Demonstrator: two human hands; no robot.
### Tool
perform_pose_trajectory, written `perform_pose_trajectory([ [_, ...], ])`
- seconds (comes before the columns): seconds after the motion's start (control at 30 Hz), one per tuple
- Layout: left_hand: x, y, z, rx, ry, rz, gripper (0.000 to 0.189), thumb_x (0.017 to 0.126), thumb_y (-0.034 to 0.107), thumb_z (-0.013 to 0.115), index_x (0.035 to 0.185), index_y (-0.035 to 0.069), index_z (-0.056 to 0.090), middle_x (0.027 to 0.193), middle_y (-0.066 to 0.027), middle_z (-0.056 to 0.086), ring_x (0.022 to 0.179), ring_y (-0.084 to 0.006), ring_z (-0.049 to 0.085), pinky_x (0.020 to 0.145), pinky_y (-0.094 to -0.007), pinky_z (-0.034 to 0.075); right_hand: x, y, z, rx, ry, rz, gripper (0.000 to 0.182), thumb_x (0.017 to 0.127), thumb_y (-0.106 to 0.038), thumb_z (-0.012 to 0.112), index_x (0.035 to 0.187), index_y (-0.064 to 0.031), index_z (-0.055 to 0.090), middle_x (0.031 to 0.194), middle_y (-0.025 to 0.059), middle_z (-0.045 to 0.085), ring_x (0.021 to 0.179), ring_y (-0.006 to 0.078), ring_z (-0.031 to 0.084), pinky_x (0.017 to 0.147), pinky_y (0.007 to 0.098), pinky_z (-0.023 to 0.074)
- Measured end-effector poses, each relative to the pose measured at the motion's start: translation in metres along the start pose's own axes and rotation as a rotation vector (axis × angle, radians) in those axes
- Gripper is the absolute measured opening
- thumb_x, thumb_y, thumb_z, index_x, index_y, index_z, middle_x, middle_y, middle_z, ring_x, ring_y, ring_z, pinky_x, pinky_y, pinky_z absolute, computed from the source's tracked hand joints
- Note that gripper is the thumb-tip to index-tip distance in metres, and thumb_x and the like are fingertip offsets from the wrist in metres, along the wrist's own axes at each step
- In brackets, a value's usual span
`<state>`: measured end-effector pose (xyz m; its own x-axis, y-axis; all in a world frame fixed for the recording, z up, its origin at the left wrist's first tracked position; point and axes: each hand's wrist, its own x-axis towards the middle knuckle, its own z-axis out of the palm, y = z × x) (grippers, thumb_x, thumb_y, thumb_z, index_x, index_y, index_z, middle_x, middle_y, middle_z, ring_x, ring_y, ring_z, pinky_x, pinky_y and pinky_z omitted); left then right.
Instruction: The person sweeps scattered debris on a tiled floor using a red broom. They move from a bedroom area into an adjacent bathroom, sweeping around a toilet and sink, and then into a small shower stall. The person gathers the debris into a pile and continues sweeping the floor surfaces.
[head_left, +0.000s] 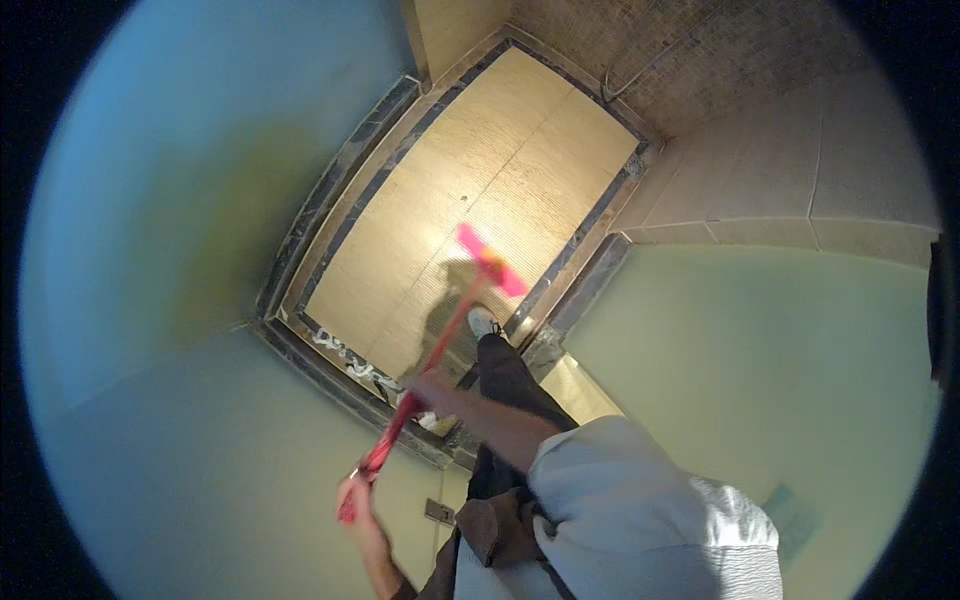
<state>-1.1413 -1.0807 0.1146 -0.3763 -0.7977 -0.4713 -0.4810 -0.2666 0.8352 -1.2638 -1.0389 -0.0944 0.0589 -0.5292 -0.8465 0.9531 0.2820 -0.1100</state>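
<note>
My left hand (358, 495) is closed around the upper end of a long red pole, part of a floor squeegee (446, 337) with a pink head. Farther down the same pole, my right hand (433, 393) grips it, somewhat blurred. The pink squeegee head (491, 261) has an orange middle and is over the ribbed tile floor (450, 202); blur hides whether it touches. The pole slants from the lower left up towards that head. One shoe (484, 322) stands on the floor just below the head.
Dark stone kerbs (337, 187) edge the shower floor. Frosted glass panels (750, 337) rise on both sides. A metal hinge (439, 512) is near my left arm. A round drain (635, 165) and a shower hose (611, 94) are at the far end. White patches (360, 370) mark the near border.
</note>
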Motion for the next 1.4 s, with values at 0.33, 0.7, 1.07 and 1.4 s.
perform_pose_trajectory([
  [0.33,0.012,0.178,0.025,0.443,-0.332,0.649,0.018,0.072,0.013,0.052,0.061,0.000,0.046,0.076,-0.0160,0.057,0.090,-0.0335,0.051,0.086,-0.0464,0.032,-0.088,-0.090,0.112,0.315,-0.247,-0.060,0.031,0.073,-0.028,0.057,0.082,-0.0045,0.040,0.062,0.0079,0.050,0.055,0.0181,0.053,0.049,0.0318,0.0454],
  [0.7,0.136,0.087,0.178,-0.166,-0.515,0.081,0.008,0.078,0.005,0.050,0.084,0.000,0.052,0.088,-0.0074,0.055,0.079,-0.0113,0.049,0.072,-0.0212,0.037,-0.003,-0.222,-0.077,0.374,0.280,-0.181,0.036,0.082,-0.029,0.032,0.084,0.0048,0.043,0.064,0.0206,0.052,0.062,0.0299,0.054,0.060,0.0405,0.0456],
  [1.07,0.197,0.246,0.041,0.355,-0.244,0.428,0.015,0.069,0.005,0.056,0.059,0.005,0.045,0.067,-0.0060,0.052,0.069,-0.0143,0.049,0.073,-0.0297,0.039,0.061,-0.214,0.196,0.411,-0.116,-0.008,0.022,0.077,-0.018,0.047,0.088,-0.0011,0.040,0.071,0.0131,0.051,0.063,0.0250,0.054,0.060,0.0401,0.0465],
  [1.4,0.257,0.277,0.167,-0.054,-0.399,0.372,0.017,0.067,-0.010,0.053,0.066,0.003,0.042,0.073,-0.0074,0.050,0.091,-0.0223,0.049,0.082,-0.0387,0.035,-0.006,-0.403,0.089,0.236,0.145,-0.366,0.021,0.076,-0.028,0.045,0.077,-0.0067,0.042,0.056,0.0103,0.051,0.049,0.0233,0.053,0.047,0.0377,0.0454],
])
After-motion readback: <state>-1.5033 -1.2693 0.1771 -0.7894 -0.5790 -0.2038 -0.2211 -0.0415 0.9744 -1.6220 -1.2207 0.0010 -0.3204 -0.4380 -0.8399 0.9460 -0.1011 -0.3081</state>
